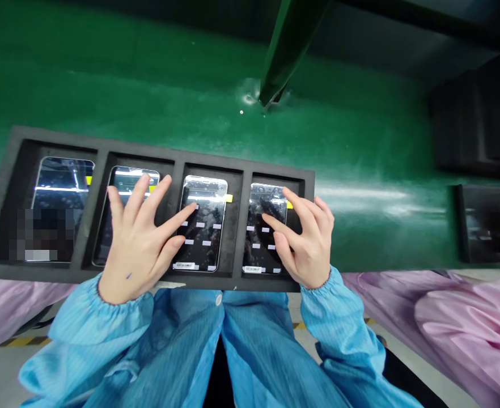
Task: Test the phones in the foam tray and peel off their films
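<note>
A black foam tray [160, 152] has four compartments, each holding a glossy dark phone panel with small white tabs. My left hand [139, 241] spreads over the second panel [125, 184], and its index fingertip and thumb reach the left edge of the third panel [203, 238]. My right hand [305, 243] rests its index finger and thumb on the fourth panel [258, 246]. Neither hand visibly grips anything. The first panel [60, 184] lies farthest left, its lower part hidden by a pixelated patch. Yellow tabs stick out beside the panels.
A glossy green surface [360, 141] runs behind the tray, with a dark post [286, 51] rising from it. A black tray [488, 224] sits at the right. Pink plastic sheeting [466, 323] lies lower right. My blue smock sleeves fill the bottom.
</note>
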### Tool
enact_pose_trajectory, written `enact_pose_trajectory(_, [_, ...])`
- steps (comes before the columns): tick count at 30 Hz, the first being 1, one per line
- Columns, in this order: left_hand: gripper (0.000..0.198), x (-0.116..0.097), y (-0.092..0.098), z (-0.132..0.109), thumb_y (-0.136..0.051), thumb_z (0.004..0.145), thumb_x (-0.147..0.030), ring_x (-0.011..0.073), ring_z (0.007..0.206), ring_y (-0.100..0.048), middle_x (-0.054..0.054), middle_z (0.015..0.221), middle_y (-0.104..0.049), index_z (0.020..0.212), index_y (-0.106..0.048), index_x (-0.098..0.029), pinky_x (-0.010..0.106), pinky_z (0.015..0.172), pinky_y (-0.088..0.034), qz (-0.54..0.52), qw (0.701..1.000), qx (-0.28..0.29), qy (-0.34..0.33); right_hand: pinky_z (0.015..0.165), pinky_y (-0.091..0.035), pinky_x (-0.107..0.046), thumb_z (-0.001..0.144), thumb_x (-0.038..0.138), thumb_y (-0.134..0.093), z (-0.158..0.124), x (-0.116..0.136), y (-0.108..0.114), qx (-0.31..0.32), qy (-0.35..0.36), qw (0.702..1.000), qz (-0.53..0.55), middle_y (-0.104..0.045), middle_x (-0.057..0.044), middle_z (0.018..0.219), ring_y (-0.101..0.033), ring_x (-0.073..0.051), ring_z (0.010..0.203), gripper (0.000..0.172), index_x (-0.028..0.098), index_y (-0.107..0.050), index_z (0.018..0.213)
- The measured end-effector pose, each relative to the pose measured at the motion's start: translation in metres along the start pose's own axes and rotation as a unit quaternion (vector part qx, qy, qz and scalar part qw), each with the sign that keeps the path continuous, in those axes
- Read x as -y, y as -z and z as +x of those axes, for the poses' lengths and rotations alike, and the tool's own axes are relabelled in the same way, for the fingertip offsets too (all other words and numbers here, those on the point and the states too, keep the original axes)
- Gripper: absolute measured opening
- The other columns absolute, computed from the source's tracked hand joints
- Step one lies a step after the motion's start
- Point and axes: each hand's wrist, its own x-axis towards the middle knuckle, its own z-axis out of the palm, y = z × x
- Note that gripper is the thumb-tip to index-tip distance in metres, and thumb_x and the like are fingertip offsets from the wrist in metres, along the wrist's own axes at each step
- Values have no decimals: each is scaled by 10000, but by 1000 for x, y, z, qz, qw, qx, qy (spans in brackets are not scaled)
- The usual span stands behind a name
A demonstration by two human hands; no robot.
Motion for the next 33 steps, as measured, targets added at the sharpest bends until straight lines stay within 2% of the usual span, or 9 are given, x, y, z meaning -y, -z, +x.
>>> enact_pose_trajectory(3, [464, 0, 3, -1, -413, 952, -347, 341, 1517, -155, -66, 1628, -158, 1404, -413, -451, 712, 1207, -33, 7, 999, 33, 22, 1099, -355, -502, 946, 239, -457, -6, 2, 4, -12, -2, 1000, 13, -581, -89, 1361, -553, -238, 1170, 296, 240, -749, 997])
enact_pose_trajectory(6, [503, -2, 6, -2, -416, 950, -325, 338, 1520, -144, -81, 1630, -139, 1429, -360, -465, 707, 1216, -33, 8, 998, 14, 54, 1092, -363, -505, 934, 226, -459, -10, 4, 5, -25, -4, 999, 29, -594, -79, 1346, -563, -235, 1152, 290, 239, -747, 967])
enact_pose_trajectory(14, [748, -6, 0, 15, -575, 884, -448, 359, 1531, -26, 17, 1647, 18, 1521, -189, -375, 705, 1225, -31, 52, 989, 38, 130, 1123, -310, -515, 914, 228, -473, -9, 8, 3, 16, 35, 999, 26, -592, -66, 1370, -541, -227, 1179, 269, 246, -740, 936])
enact_pose_trajectory(18, [716, -7, 5, 14, -562, 883, -447, 365, 1529, -19, 30, 1649, -14, 1513, -244, -328, 704, 1228, -40, 27, 988, -12, 154, 1145, -279, -519, 923, 233, -480, -7, 8, 2, 43, 38, 998, 21, -559, -69, 1414, -509, -235, 1221, 273, 256, -737, 1011])
enact_pose_trajectory(21, [608, -10, 11, 11, -472, 913, -391, 336, 1532, -18, -46, 1646, -59, 1491, -288, -350, 638, 1259, -34, -5, 981, -57, 188, 1157, -268, -527, 933, 258, -486, -7, 9, 1, 68, 47, 996, 14, -524, -67, 1453, -495, -239, 1242, 273, 270, -723, 1067])
enact_pose_trajectory(23, [573, -12, 12, 9, -450, 915, -369, 320, 1533, -28, -80, 1641, -78, 1471, -311, -383, 606, 1270, -40, -11, 979, -52, 198, 1161, -269, -527, 934, 266, -489, -6, 8, 0, 77, 53, 996, 10, -508, -58, 1470, -493, -239, 1244, 272, 276, -716, 1084])
enact_pose_trajectory(27, [639, -10, 6, 10, -582, 845, -425, 376, 1523, -67, 58, 1634, -141, 1442, -397, -290, 673, 1239, -51, 8, 985, -36, 170, 1164, -269, -522, 932, 265, -491, -7, 8, 0, 75, 54, 996, 8, -510, -57, 1468, -496, -236, 1243, 269, 276, -715, 1080])
enact_pose_trajectory(30, [630, -7, 3, 12, -559, 869, -433, 354, 1530, -27, 78, 1639, -95, 1452, -389, -266, 618, 1253, -31, 17, 983, 11, 182, 1163, -269, -519, 935, 267, -482, -7, 8, 0, 71, 53, 996, 7, -516, -55, 1463, -499, -234, 1240, 269, 273, -720, 1061])
enact_pose_trajectory(33, [653, -7, 4, 11, -594, 862, -404, 357, 1530, -26, 83, 1639, -87, 1462, -372, -269, 614, 1250, -34, 8, 984, -17, 176, 1163, -265, -518, 942, 267, -474, -6, 8, -1, 74, 53, 996, 6, -513, -60, 1467, -496, -231, 1248, 274, 271, -717, 1069])
